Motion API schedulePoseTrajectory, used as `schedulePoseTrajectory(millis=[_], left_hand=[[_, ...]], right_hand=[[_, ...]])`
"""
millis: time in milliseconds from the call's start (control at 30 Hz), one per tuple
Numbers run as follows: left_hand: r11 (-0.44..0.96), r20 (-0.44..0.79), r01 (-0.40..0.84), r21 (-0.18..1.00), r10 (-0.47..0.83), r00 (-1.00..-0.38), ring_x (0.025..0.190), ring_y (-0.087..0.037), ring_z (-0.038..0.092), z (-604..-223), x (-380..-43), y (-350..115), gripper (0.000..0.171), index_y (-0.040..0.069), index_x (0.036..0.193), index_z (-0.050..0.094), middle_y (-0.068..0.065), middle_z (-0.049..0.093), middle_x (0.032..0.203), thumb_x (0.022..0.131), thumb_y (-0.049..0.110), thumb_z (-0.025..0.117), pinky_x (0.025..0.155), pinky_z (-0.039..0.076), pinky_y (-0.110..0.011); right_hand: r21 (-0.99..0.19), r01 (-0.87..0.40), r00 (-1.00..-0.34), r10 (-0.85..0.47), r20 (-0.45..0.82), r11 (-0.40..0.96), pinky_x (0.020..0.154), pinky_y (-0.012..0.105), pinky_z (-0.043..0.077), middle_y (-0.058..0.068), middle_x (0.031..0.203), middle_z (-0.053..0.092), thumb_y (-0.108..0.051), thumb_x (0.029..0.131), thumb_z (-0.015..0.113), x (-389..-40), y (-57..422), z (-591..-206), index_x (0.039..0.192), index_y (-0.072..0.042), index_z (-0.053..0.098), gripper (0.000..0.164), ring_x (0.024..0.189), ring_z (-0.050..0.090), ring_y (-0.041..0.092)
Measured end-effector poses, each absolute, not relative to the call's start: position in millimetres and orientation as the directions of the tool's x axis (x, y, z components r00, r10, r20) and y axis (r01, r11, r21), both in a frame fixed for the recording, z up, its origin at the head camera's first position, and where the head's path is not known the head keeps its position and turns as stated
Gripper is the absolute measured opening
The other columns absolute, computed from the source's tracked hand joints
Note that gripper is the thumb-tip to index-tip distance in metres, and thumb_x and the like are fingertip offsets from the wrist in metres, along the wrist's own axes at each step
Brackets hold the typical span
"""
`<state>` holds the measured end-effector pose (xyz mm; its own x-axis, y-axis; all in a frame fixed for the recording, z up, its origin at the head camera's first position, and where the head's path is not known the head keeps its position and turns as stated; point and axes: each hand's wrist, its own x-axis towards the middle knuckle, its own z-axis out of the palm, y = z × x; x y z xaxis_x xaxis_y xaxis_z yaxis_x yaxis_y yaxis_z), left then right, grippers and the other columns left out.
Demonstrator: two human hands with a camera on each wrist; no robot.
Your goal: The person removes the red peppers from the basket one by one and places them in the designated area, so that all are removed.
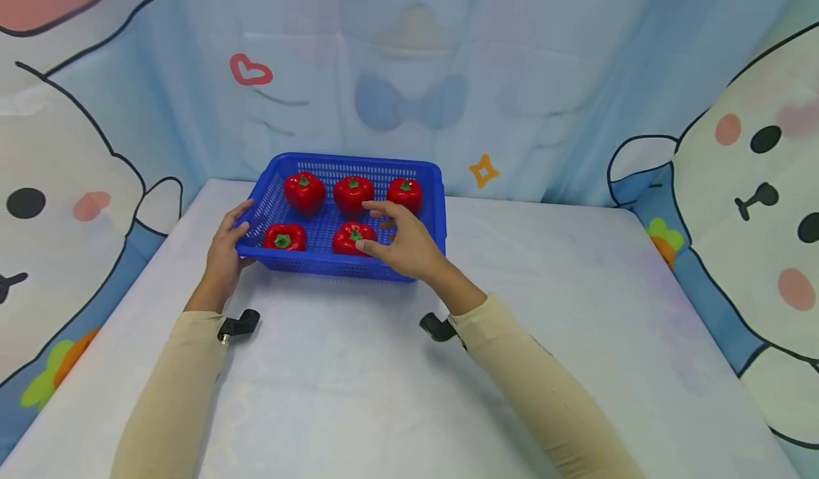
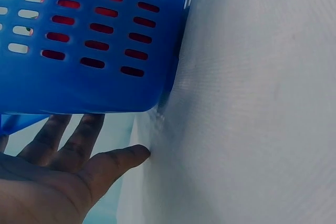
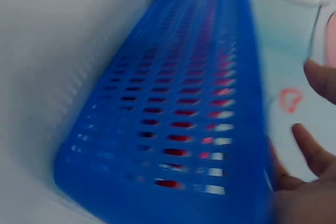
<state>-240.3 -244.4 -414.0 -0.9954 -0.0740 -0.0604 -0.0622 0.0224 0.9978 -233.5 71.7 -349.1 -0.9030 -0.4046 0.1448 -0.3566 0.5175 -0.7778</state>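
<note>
A blue perforated basket [image 1: 339, 266] holds several red bell peppers: three along the back, among them the left one [image 1: 304, 193], and two in front. My left hand [image 1: 224, 255] is at the basket's left end; in the left wrist view its fingers [image 2: 86, 135] reach along the end wall, thumb apart from it. Over the front right of the basket hovers my right hand [image 1: 409, 244], fingers and thumb spread with a gap between them. Its thumb tip overlaps the front right pepper [image 1: 348, 239]. The right wrist view is blurred, with fingers [image 3: 312, 150] beyond the basket rim.
The basket stands toward the back of a white-covered table [image 1: 358, 379]. Behind it hangs a light blue cartoon curtain [image 1: 512, 109], which also lines both sides. A dark camera mount [image 1: 239, 325] is strapped to each sleeved wrist.
</note>
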Motion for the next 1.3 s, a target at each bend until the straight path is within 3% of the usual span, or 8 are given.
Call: schedulePoseTrajectory(millis=[167, 400, 867, 1300], left_hand=[[0.041, -0.049, -0.052, 0.998, -0.081, -0.996, 0.15, -0.038, 0.018, -416.7, -240.2, -243.4, 0.047, 0.041, 0.153, 0.029, -0.002, 0.008, 0.167, 0.107, 0.032, 0.026, 0.117, 0.025, -0.059], [0.069, -0.036, -0.042, 0.997, -0.091, -0.995, 0.15, -0.038, 0.019, -415.8, -242.7, -242.4, 0.048, 0.04, 0.154, 0.028, -0.002, 0.009, 0.167, 0.107, 0.032, 0.026, 0.117, 0.025, -0.06], [0.081, -0.046, -0.055, 0.995, -0.112, -0.993, 0.15, -0.038, 0.02, -415.9, -242.1, -242.8, 0.048, 0.041, 0.153, 0.029, -0.001, 0.009, 0.167, 0.106, 0.031, 0.025, 0.116, 0.026, -0.06], [0.08, -0.047, -0.056, 0.995, -0.117, -0.992, 0.151, -0.037, 0.019, -418.5, -243.4, -242.6, 0.047, 0.042, 0.153, 0.029, 0.0, 0.01, 0.167, 0.106, 0.032, 0.026, 0.116, 0.026, -0.06]], right_hand=[[-0.826, -0.135, -0.936, -0.345, -0.076, 0.547, 0.102, 0.047, 0.049, 0.013, 0.15, 0.045, -0.026, 0.082, 0.08, -267.4, 57.6, -364.0, 0.148, -0.022, 0.042, 0.076, 0.134, 0.048, 0.033], [-0.768, -0.042, -0.913, -0.337, -0.23, 0.639, 0.11, 0.049, 0.042, 0.014, 0.151, 0.043, -0.026, 0.079, 0.082, -278.3, 47.9, -363.2, 0.149, -0.021, 0.039, 0.082, 0.139, 0.042, 0.031], [-0.718, -0.009, -0.921, -0.286, -0.266, 0.696, 0.109, 0.045, 0.044, 0.012, 0.136, 0.054, -0.021, 0.081, 0.081, -282.0, 42.5, -366.5, 0.136, -0.015, 0.046, 0.066, 0.127, 0.051, 0.029], [-0.732, -0.025, -0.939, -0.267, -0.216, 0.681, 0.106, 0.047, 0.046, 0.012, 0.137, 0.054, -0.026, 0.079, 0.083, -278.4, 46.6, -367.1, 0.138, -0.016, 0.049, 0.069, 0.128, 0.05, 0.029]])
